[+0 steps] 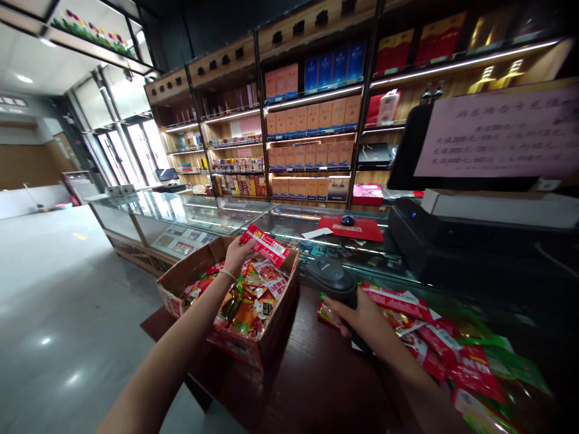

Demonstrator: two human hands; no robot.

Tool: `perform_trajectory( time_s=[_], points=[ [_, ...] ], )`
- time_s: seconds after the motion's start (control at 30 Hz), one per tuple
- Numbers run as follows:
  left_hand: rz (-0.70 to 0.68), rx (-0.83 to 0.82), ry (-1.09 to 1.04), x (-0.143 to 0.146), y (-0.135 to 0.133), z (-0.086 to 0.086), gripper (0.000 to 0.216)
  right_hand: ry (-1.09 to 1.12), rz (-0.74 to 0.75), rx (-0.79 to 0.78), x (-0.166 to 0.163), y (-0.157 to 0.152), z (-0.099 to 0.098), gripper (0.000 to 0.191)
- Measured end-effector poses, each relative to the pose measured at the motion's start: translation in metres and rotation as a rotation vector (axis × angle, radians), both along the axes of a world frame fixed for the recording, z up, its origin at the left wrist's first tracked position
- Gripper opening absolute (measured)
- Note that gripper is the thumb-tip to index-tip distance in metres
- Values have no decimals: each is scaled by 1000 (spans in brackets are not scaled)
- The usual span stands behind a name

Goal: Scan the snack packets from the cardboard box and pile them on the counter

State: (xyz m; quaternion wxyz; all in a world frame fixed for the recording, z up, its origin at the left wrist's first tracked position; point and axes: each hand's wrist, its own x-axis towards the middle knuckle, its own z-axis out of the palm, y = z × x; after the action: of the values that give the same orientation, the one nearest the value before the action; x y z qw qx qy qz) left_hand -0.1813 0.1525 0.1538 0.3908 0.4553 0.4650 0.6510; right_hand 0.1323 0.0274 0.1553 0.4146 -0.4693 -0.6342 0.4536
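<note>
My left hand point(239, 255) is closed on one end of a red snack packet point(268, 246), lifted over an open cardboard box point(280, 313). The packet's printed back, with a pale label patch, faces up. Red, green and orange snack packets point(246, 310) fill the box below. In my right hand point(362, 313) is a black handheld barcode scanner point(332, 280), gripped by its handle, its head pointing toward the box and the held packet. Under and beyond my right wrist lies a loose pile of red and green packets point(446, 346) on the dark counter.
The box stands on a dark red-brown tabletop point(312, 374). Behind it runs a glass display counter point(217, 211), with a red folder point(362, 228) and a mouse point(347, 220) on top. A monitor with a handwritten pink sign point(493, 138) stands at right. Stocked shelves point(312, 120) line the wall.
</note>
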Motion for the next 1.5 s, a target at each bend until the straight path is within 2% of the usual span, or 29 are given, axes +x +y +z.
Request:
perform_trajectory(
  time_s=[0.1, 0.17, 0.27, 0.33, 0.47, 0.57, 0.67, 0.77, 0.87, 1.0, 1.1, 1.23, 1.33, 1.5],
  points=[
    [-68, 35, 44, 13, -9, 12, 48, 78, -39, 13, 11, 0, 8, 34],
    [-162, 33, 99, 30, -14, 21, 47, 136, -68, 8, 24, 0, 16, 36],
    [-329, -43, 227, 68, -15, 30, 48, 236, -137, 8, 48, -1, 28, 37],
    [-424, -129, 332, 98, -11, 28, 50, 306, -159, 9, 63, -3, 36, 38],
    [-591, -253, 509, 158, 0, 10, 49, 382, -264, 16, 84, -10, 46, 39],
    [-681, -329, 652, 193, 6, -8, 44, 402, -280, 20, 93, -15, 51, 38],
    [-727, -361, 756, 213, 11, -27, 36, 411, -281, 44, 100, -17, 53, 36],
    [-725, -344, 852, 221, 19, -40, 32, 404, -267, 38, 106, -17, 54, 37],
    [-642, -266, 935, 219, 27, -41, 40, 404, -255, 35, 107, -15, 54, 38],
    [-666, -215, 885, 203, 30, -21, 42, 411, -255, 41, 103, -14, 51, 37],
    [-655, -131, 792, 179, 24, 1, 37, 420, -230, 39, 96, -13, 48, 36],
    [-479, -86, 627, 127, 18, 20, 38, 414, -221, -3, 79, -13, 47, 37],
    [-353, -117, 577, 82, 19, 16, 39, 392, -183, -29, 61, -12, 44, 38],
    [-233, -174, 662, 19, 29, -13, 38, 323, -110, -32, 28, -7, 29, 37]
  ],
)
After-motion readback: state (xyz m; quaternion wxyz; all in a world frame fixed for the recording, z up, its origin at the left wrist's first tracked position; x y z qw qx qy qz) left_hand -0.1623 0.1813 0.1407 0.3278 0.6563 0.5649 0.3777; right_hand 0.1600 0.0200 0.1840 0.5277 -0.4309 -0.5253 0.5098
